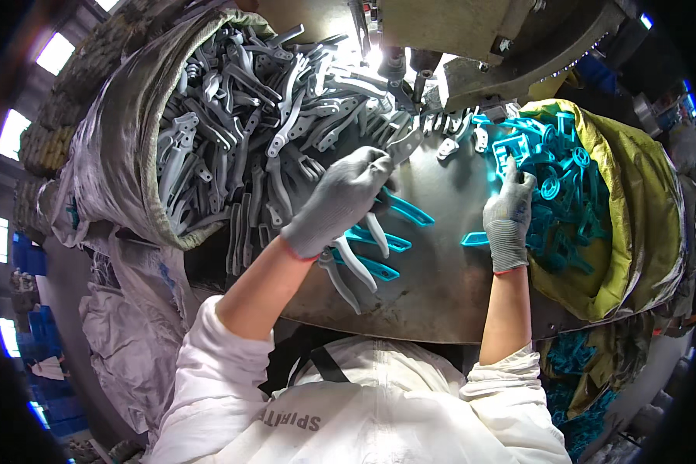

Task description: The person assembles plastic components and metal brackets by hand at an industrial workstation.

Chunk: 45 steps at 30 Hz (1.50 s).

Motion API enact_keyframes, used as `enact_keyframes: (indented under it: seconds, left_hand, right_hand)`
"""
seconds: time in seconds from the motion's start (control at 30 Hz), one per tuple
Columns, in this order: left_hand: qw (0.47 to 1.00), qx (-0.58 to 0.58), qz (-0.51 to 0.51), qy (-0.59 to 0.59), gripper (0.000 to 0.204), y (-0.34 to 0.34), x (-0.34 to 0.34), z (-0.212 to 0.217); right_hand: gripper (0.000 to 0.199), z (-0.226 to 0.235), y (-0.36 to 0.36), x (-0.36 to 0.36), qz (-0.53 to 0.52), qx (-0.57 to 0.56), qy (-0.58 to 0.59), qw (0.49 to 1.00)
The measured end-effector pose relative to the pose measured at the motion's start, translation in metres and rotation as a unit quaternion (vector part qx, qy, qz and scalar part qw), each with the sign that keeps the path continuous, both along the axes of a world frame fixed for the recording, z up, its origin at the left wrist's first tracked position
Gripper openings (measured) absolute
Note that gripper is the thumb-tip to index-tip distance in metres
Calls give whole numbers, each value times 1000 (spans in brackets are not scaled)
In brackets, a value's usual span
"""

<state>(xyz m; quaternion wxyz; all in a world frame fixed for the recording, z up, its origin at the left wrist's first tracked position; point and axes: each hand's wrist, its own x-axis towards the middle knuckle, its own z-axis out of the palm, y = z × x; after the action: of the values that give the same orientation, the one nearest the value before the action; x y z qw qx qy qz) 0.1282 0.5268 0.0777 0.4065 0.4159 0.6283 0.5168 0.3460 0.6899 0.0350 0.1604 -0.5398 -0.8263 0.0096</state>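
Observation:
My left hand (344, 197), in a grey knit glove, is closed near the middle of the metal table. A flat grey handle piece (404, 144) sticks out past its pinched fingers. Below that hand, curved grey handles (355, 265) and teal handles (384, 240) fan out; whether it also grips any of these is hidden. My right hand (510, 207), gloved the same way, is closed at the left edge of the teal plastic parts (551, 166). Its raised thumb or finger presses a teal frame-like part (512, 148). Beside the wrist a teal strip (475, 239) shows.
A large whitish sack (120, 147) lies on its side at left, spilling grey handle pieces (240, 116) onto the table (433, 298). A yellow-green sack (642, 201) holds the teal parts at right. Heavy machine parts (441, 31) overhang the far edge.

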Motion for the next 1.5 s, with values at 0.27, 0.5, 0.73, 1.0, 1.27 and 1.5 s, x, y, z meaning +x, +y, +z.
enact_keyframes:
  seconds: [0.27, 0.5, 0.73, 1.0, 1.27, 1.5]
  left_hand:
    - [998, -26, -5, -52, 28, 12, -13, -14]
    - [987, -56, -17, -151, 34, 40, -15, 12]
    - [981, -140, -2, -137, 32, 47, -17, 22]
    - [761, 136, -71, 631, 23, 48, -30, -13]
    - [701, -95, 109, 698, 14, 60, -86, -27]
    - [691, -156, 137, 692, 12, 71, -80, -32]
  right_hand:
    - [46, 25, -7, -2, 85, -162, 435, 882]
    - [60, 50, -3, -51, 85, -475, 569, 666]
    - [63, 53, -12, -73, 149, -552, 483, 663]
    - [54, 37, -12, -81, 131, -540, 397, 730]
    - [56, 31, -17, -73, 121, -550, 434, 703]
    - [54, 47, -16, -64, 147, -561, 437, 688]
